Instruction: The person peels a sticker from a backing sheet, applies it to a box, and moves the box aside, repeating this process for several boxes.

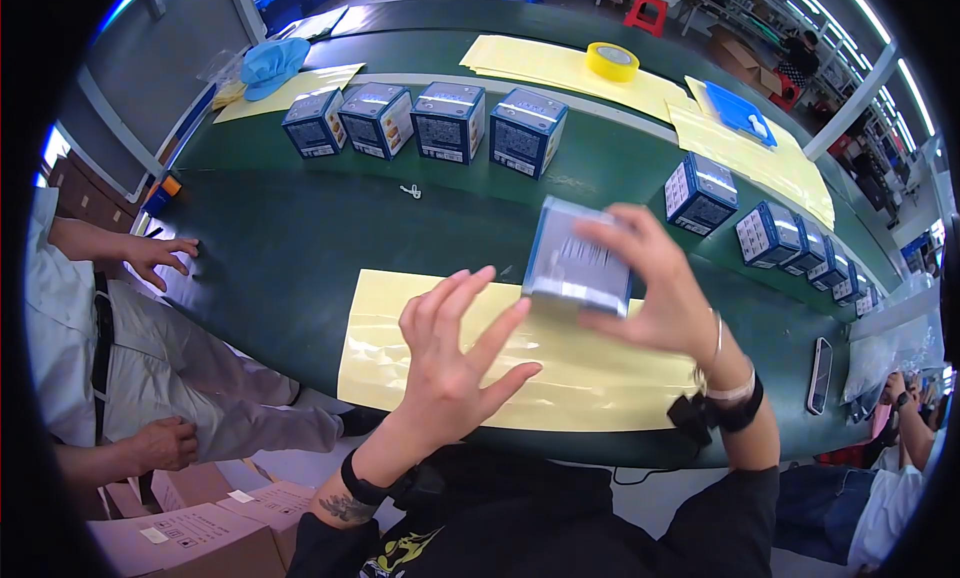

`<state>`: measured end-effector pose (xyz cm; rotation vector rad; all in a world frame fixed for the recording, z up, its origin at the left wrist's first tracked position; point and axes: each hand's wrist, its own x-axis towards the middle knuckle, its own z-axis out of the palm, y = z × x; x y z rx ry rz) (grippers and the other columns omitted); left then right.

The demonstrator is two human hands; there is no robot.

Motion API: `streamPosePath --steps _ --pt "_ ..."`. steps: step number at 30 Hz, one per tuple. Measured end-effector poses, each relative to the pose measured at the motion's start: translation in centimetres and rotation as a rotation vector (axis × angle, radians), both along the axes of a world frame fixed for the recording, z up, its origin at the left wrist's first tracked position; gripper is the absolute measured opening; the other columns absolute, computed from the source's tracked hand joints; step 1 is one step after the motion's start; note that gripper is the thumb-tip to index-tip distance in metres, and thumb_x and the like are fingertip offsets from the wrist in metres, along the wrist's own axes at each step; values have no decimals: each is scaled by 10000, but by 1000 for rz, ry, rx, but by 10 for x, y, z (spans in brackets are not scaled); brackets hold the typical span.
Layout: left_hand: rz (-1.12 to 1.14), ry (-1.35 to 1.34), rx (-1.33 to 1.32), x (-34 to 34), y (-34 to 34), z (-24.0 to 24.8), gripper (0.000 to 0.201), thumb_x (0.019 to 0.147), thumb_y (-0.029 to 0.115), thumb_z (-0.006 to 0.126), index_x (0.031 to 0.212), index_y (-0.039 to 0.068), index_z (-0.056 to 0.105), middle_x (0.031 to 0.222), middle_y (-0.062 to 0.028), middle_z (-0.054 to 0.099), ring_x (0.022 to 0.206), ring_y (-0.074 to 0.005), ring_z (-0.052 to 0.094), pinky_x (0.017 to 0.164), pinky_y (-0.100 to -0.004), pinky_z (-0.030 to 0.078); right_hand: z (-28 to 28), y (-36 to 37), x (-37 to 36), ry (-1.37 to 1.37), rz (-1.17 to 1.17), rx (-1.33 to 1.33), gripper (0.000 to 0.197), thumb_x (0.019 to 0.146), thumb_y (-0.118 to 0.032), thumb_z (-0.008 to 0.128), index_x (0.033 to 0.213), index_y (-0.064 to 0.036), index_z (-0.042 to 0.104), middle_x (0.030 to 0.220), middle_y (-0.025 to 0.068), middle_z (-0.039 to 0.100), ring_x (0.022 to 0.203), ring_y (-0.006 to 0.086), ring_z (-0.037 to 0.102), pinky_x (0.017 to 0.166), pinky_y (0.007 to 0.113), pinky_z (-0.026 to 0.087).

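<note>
Head view shows the right hand holding a small blue box in the air above the yellow sheet that lies on the green table. The fingers of this hand are clamped on the box, thumb under its lower edge and the other fingers over the top right side. The box is tilted, with its pale wrapped face turned toward the camera. The left hand is at 8 o'clock from the box, fingers spread apart and straight, and the fingertips are just beside the lower left corner of the box; I cannot tell if they touch it.

At 11 o'clock from the held box a row of four blue boxes stands on the table, and at 3 o'clock more blue boxes stand in a curved line. A roll of yellow tape lies far at 12 o'clock. Another person's hand rests on the table edge at 9 o'clock.

I think the risk is a slip: only one hand grips the box, and its wrapping looks smooth, so it can fall on the sheet and dent a corner. The open left hand can also push the box out of the grip.
</note>
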<state>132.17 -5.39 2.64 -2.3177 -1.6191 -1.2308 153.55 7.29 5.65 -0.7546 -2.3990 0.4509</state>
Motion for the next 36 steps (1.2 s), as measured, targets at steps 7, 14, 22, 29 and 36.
streamPosePath --steps 7,14,22,29,36 --pt "162 -32 -192 -40 -25 -25 363 768 174 716 1107 74 632 1283 -151 499 1191 -342 446 996 -454 318 -47 183 38 39 -319 116 680 642 -133 762 1265 -59 500 1237 190 476 1157 347 483 1012 379 390" --pt "137 28 -403 -48 -47 -47 305 802 138 676 1095 64 632 1324 -146 487 1260 -329 429 1059 -473 311 -40 120 17 -98 -431 255 584 741 -84 694 1279 -52 470 1431 229 346 1323 399 342 1097 427 287" --pt "-95 53 -392 -23 -27 -63 275 826 105 645 1089 25 638 1310 -131 527 1272 -281 458 1087 -472 320 -73 -80 -45 -364 125 -93 495 825 -241 675 1235 -10 519 1363 195 449 1300 343 399 1088 440 319" --pt "-79 43 -257 -20 -27 -77 224 807 78 660 1019 6 665 1103 -111 659 1130 -265 589 1018 -455 415 -92 -86 -46 -331 138 -73 466 826 -289 668 1178 2 579 1320 167 505 1275 303 444 1058 400 379" --pt "-91 -38 -211 -12 -34 -82 185 776 55 674 956 9 677 1037 -93 679 1072 -269 622 980 -449 450 -92 -86 -39 -310 130 -89 463 826 -295 667 1169 4 584 1324 163 506 1276 299 446 1054 391 387"
